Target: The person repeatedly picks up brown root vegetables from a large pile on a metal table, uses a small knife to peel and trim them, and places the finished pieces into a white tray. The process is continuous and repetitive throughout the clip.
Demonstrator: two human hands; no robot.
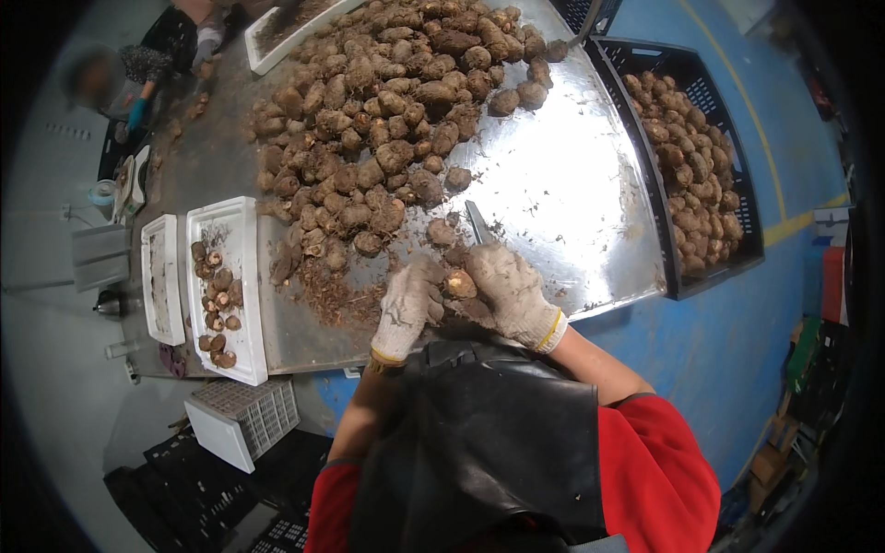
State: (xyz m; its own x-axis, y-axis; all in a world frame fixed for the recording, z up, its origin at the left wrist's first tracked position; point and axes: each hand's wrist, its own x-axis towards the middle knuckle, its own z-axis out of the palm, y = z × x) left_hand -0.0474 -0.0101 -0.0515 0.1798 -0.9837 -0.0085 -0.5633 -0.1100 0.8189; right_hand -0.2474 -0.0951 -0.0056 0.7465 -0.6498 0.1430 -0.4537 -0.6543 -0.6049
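Both my hands wear soiled white knit gloves and meet at the near edge of a steel table. A taro corm (460, 283) with a pale cut face shows between them; my left hand (411, 301) has its fingers curled at its left side. My right hand (508, 294) is closed around the handle of a knife (476, 221), whose blade points away across the table; the handle itself is hidden. Just beyond lies a loose corm (440, 231). A large heap of hairy brown taro corms (394, 157) spreads over the table ahead, with root shavings (332, 297) at its near left.
A white tray (259, 297) with several trimmed corms lies left, beside a narrower white tray (180, 276). A black plastic crate (674, 273) full of corms stands at the table's right edge. Another person (138, 83) is at the far left. A grey basket (269, 415) stands below left.
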